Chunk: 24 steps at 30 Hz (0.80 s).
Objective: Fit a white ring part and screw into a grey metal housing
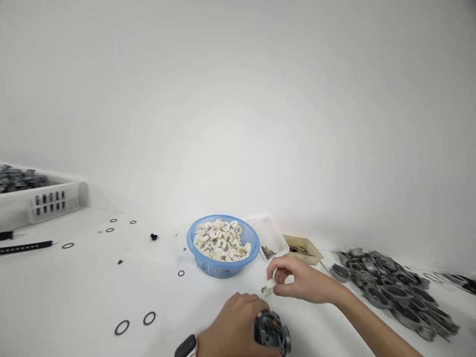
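Note:
My left hand (238,325), with a smartwatch (186,346) at its wrist, is wrapped round a dark grey housing (272,331) low in the middle of the view. Brassy details show inside the housing. Just above and to its right, my right hand (293,280) pinches a small white plastic part (269,288) with a metal bit at its lower left end. That part is apart from the housing. Behind both hands stands a blue basket (223,271) filled with similar white ring-like parts (219,240).
Beside the basket are a white tray (273,230) of thin metal pieces and a tan box (310,246). Grey housings (397,290) lie heaped at right. Several black rings (122,327), a black strap (28,247) and a white crate (55,203) are at left.

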### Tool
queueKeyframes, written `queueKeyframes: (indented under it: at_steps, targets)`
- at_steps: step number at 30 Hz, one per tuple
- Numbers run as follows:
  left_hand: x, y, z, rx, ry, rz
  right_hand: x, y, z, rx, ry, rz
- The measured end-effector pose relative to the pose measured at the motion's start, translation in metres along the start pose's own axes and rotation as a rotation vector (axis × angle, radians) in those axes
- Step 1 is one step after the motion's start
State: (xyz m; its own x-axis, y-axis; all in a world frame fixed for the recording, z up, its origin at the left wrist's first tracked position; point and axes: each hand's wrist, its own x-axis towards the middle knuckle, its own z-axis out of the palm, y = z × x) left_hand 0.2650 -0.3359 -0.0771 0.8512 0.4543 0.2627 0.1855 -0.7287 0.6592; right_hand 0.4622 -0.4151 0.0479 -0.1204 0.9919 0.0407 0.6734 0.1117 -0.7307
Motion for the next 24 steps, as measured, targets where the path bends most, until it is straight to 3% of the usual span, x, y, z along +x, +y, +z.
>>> queueKeyframes:
  at_steps: [5, 12, 16, 21, 24]
  targets:
    - [-0.006, 0.023, -0.018, -0.164, 0.084, -0.036, -0.031, 0.012, 0.017, 0.272, 0.035, 0.006]
    - [-0.003, 0.026, -0.029, -0.341, 0.193, -0.07, -0.027, 0.037, 0.042, 0.548, 0.123, 0.015]
    - [0.004, 0.02, -0.029, -0.555, 0.178, -0.016, -0.02, 0.046, 0.049, 0.603, 0.137, 0.016]
    - [0.009, 0.021, -0.027, -0.881, 0.076, 0.022, -0.014, 0.045, 0.054, 0.572, 0.148, -0.006]
    - [0.005, 0.024, -0.027, -0.813, 0.099, 0.012, -0.013, 0.044, 0.052, 0.519, 0.158, -0.02]
